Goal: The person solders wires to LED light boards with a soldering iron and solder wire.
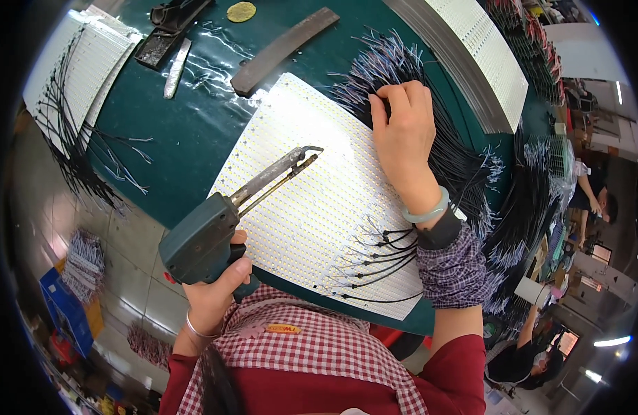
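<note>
My left hand (218,283) is wrapped round the grip of a dark green soldering gun (201,235). Its bent metal tip and thin feed tube reach over a white LED panel (298,194) dotted with small yellow chips. Along the panel's near right part, several short black cables (384,259) with thin stripped ends are lined up. At the far right, my right hand (405,131) has its fingers curled down into a thick bundle of black cables (450,152) with blue and white wire ends. The fingertips are partly hidden among the wires.
A dark curved bar (284,50), a small metal strip (178,68) and a round yellow pad (241,12) lie on the green table (160,138). Wired panels (80,69) overhang the left edge; a panel stack (464,55) stands far right. Other people work at the right.
</note>
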Demonstrator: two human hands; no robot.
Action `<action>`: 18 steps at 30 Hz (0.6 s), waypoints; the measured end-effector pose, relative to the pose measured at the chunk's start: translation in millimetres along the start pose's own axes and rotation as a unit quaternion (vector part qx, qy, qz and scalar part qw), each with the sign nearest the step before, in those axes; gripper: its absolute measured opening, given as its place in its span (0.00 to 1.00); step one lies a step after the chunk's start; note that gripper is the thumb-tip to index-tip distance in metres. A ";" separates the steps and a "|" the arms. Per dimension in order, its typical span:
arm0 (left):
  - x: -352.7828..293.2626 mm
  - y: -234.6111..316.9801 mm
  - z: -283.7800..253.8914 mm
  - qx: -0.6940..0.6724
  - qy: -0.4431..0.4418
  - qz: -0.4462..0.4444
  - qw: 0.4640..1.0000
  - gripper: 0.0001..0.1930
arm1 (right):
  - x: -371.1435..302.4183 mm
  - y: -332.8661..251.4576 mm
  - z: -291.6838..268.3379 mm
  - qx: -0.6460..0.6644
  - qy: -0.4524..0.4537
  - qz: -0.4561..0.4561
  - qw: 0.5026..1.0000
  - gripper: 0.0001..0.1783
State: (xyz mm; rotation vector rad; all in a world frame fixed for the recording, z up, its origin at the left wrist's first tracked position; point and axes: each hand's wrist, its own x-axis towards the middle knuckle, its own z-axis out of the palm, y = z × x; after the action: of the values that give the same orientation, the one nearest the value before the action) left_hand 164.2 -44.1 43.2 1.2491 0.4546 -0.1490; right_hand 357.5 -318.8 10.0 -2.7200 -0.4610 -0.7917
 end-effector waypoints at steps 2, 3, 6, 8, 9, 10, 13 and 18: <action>1.2 -1.2 -0.3 0.004 -0.002 -0.003 1.000 0.27 | -1.7 1.9 4.6 -0.014 0.017 -0.006 1.000 0.10; 1.9 -2.2 -0.1 -0.004 -0.002 0.005 1.000 0.27 | -2.5 3.9 6.3 -0.023 0.026 -0.009 0.999 0.10; 3.3 -4.4 1.2 -0.016 0.002 0.012 1.000 0.28 | -2.6 9.6 14.3 -0.042 0.054 -0.049 0.996 0.08; 2.5 -5.0 2.1 -0.006 -0.006 0.014 1.000 0.28 | -2.8 10.9 19.2 -0.102 0.045 -0.072 0.991 0.06; 1.8 -5.0 2.5 -0.012 -0.005 0.017 1.000 0.28 | -2.8 10.7 20.9 -0.132 0.038 -0.082 0.987 0.06; 0.9 -4.9 2.8 -0.005 -0.011 0.015 1.000 0.28 | -1.8 9.8 23.7 -0.131 0.055 -0.089 0.986 0.06; -1.4 -5.1 3.7 -0.012 -0.017 0.017 1.000 0.28 | -3.6 8.1 19.8 -0.152 0.053 -0.061 0.985 0.06; -2.3 -6.3 5.8 -0.030 -0.017 0.017 0.999 0.27 | -7.5 8.0 13.4 -0.109 0.049 -0.054 0.991 0.10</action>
State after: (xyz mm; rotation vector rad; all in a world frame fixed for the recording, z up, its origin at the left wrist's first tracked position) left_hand 161.3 -51.9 40.0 1.1924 0.4055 -0.1261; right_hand 360.8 -323.3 -6.4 -2.8574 -0.5317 -1.0569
